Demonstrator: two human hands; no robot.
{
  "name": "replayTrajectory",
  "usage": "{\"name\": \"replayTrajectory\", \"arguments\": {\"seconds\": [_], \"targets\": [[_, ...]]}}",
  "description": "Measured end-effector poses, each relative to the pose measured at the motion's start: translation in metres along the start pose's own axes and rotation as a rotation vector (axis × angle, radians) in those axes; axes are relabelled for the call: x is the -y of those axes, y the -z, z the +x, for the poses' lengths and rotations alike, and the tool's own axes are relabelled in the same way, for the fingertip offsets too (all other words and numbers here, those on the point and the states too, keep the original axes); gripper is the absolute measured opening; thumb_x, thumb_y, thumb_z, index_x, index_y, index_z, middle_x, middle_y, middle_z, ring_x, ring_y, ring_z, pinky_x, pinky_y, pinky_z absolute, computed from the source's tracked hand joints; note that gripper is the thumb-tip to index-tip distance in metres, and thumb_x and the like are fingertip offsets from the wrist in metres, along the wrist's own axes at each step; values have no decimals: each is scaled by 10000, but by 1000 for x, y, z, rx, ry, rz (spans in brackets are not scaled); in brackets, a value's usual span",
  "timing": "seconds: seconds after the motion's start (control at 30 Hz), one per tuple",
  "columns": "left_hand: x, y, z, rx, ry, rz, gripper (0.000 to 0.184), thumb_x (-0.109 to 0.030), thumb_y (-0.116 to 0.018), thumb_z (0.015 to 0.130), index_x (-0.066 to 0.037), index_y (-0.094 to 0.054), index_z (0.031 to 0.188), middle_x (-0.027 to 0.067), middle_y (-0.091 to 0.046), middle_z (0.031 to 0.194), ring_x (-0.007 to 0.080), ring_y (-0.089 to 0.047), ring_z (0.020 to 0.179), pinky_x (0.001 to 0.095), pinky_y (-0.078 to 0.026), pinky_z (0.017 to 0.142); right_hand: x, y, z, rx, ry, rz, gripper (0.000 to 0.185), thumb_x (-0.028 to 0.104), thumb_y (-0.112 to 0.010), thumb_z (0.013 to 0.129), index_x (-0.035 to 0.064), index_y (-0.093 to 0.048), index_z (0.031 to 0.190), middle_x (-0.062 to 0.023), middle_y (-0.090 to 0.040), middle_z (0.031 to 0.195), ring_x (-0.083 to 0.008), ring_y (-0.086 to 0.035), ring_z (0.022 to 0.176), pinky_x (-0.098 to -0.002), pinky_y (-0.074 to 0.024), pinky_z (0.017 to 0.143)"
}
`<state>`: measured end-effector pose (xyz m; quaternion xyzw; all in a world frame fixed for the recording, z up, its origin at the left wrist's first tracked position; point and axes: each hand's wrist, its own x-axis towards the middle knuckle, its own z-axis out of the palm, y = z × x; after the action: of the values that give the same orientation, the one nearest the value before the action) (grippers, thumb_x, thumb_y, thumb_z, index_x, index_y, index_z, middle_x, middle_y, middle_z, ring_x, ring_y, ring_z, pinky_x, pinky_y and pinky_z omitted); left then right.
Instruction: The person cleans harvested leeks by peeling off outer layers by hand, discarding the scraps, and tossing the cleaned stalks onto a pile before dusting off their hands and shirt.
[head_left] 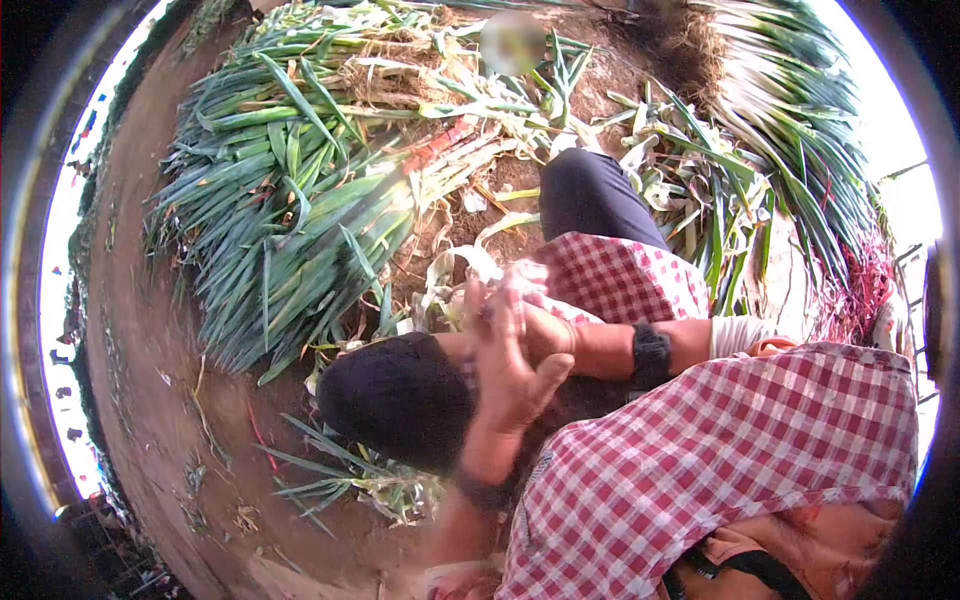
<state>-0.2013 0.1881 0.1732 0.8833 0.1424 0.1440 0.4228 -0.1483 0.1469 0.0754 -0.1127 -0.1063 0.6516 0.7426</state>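
My left hand point(512, 375) is raised over my bent knees. Its thumb stands apart and its fingers stretch upward, smeared at the tips. Against its palm side lies my right hand point(548, 335), partly hidden behind it, its visible fingers stretched out and blurred. No object shows between the two hands. Just beyond them, pale peeled leaf scraps point(455, 270) lie on the soil. A large bundle of green onions point(330, 230), with a red band point(437, 147) across it, lies on the ground to the left of my hands.
More green onions point(780, 110) are heaped at upper right, near pink-red ties point(865, 290). Loose leaves point(700, 170) lie beyond my dark-trousered knee point(595, 195). A few stray onion leaves point(340, 475) rest on the brown ground point(150, 350) beside my other knee point(395, 395).
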Motion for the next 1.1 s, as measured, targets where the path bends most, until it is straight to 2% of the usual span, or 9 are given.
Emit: {"name": "replayTrajectory", "arguments": {"seconds": [0.1,0.3,0.37,0.43,0.5,0.63,0.87,0.93,1.1], "targets": [[-13,-24,-10,11,201,-286,909,-633,-363,761,66,-136,1296,246,-118,1348,352,-81,1266,413,-88,1023,41,-35,-12,-28,1,-228,253,117,-454,815,51,-476,1058,-48,-528,1008,-147,-483,943,-278,-382,850],[-12,21,-2,227,-150,585,839,-614,-394,759,18,-228,1286,233,-290,1286,362,-223,1224,457,-52,1016,37,-36,-10,37,53,32,234,131,-462,814,51,-488,1033,-50,-535,973,-146,-489,922,-267,-391,831],[-1,26,15,-48,-82,17,783,-548,-514,740,19,-303,1237,208,-373,1222,292,-390,1120,368,-297,945,52,-46,-13,113,415,-938,198,156,-482,800,52,-524,963,-61,-549,899,-162,-519,853,-272,-432,757],[7,22,31,-213,9,-69,714,-455,-537,767,30,-296,1233,202,-397,1182,238,-421,1060,314,-359,884,48,-56,-13,-105,146,-575,177,161,-450,815,57,-530,934,-63,-549,880,-167,-512,847,-270,-423,761],[-23,18,35,113,428,-543,805,-550,-505,739,45,-279,1232,280,-315,1232,390,-365,1118,409,-297,937,42,-48,-17,-256,-114,-182,172,162,-417,830,59,-533,903,-70,-546,864,-174,-505,844,-270,-414,765],[-8,-19,25,-218,69,-97,759,-538,-454,762,-7,-266,1271,273,-207,1300,408,-243,1196,464,-228,965,41,-34,-21,-84,-1,-361,167,148,-413,825,45,-523,896,-90,-537,874,-186,-501,855,-278,-413,770],[10,-11,37,-439,316,-569,647,-476,-271,871,-59,-121,1341,111,-91,1401,237,-103,1286,377,-74,1030,20,-9,-10,-15,40,3,158,127,-408,817,25,-507,886,-121,-522,889,-204,-496,871,-289,-412,777],[20,5,43,-475,480,-885,758,-616,-221,809,-114,-56,1351,79,-33,1411,234,-25,1297,436,-17,1024,11,-18,-9,15,321,-1321,242,114,-465,781,-24,-472,979,-180,-463,1025,-249,-438,996,-357,-332,897],[40,7,52,-469,339,-1448,844,-689,-271,746,-129,-84,1349,65,-41,1410,231,-23,1296,452,-26,1031,11,-14,-22,39,64,-908,318,148,-465,794,-12,-443,1068,-168,-450,1099,-254,-416,1046,-352,-322,910]]}}
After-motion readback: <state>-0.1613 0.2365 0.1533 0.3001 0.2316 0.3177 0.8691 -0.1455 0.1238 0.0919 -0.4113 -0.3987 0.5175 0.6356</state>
